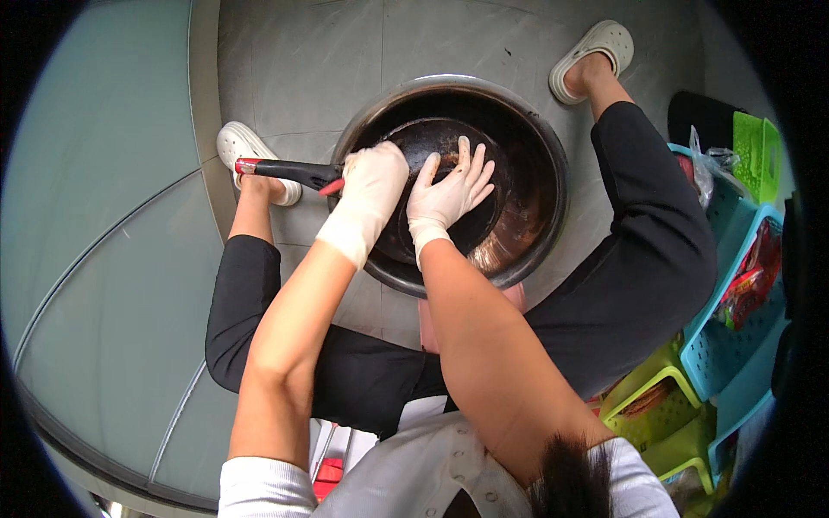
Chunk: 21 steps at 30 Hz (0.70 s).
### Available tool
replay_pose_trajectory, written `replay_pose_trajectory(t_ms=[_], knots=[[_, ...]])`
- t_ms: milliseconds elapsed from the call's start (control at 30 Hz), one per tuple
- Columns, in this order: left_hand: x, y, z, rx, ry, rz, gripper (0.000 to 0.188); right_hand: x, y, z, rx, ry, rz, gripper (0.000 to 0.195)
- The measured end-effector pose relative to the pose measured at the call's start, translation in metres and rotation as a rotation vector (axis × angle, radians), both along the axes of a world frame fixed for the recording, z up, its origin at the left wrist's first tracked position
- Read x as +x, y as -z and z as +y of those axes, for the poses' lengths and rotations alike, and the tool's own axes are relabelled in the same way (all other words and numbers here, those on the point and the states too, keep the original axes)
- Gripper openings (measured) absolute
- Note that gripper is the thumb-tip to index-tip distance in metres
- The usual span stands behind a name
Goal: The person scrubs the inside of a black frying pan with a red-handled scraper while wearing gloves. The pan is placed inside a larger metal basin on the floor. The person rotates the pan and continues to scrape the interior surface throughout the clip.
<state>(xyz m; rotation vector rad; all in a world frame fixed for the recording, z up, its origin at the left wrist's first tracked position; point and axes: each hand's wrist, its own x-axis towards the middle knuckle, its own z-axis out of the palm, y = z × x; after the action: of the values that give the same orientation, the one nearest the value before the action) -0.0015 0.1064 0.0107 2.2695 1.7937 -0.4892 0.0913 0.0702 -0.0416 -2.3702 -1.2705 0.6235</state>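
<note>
A round, dark-stained metal wok [518,220] stands between my legs, its inside browned and its long black handle [291,169] with a red tip pointing left. My left hand [377,178], in a whitish glove, is curled into a fist over the wok's left side, beside the handle. From the fist's left side sticks out a red-ended object [332,188]; the rest of it is hidden by the hand. My gloved right hand [451,188] is over the wok's middle with fingers spread and holds nothing. Brown stains mark its fingers. Whether it touches the wok cannot be told.
Beneath the wok's near edge shows something pink [429,324]. Grey floor tiles [311,71] surround it. Stacked blue [719,362] and green baskets [670,379] with packets stand at right. Frosted glass panels [116,259] run along the left. My feet wear white clogs [605,42].
</note>
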Motion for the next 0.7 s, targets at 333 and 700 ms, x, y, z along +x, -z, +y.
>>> replay_pose_trajectory(t_ms=[333, 700], knots=[[0.006, -0.028, 0.001, -0.108, 0.001, -0.041, 0.007, 0.000, 0.000, 0.002, -0.018, 0.005, 0.022, 0.055], [-0.025, -0.052, -0.097, 0.027, -0.742, -0.505, 0.065, -0.002, 0.002, -0.001, 0.026, -0.001, -0.018, 0.054]])
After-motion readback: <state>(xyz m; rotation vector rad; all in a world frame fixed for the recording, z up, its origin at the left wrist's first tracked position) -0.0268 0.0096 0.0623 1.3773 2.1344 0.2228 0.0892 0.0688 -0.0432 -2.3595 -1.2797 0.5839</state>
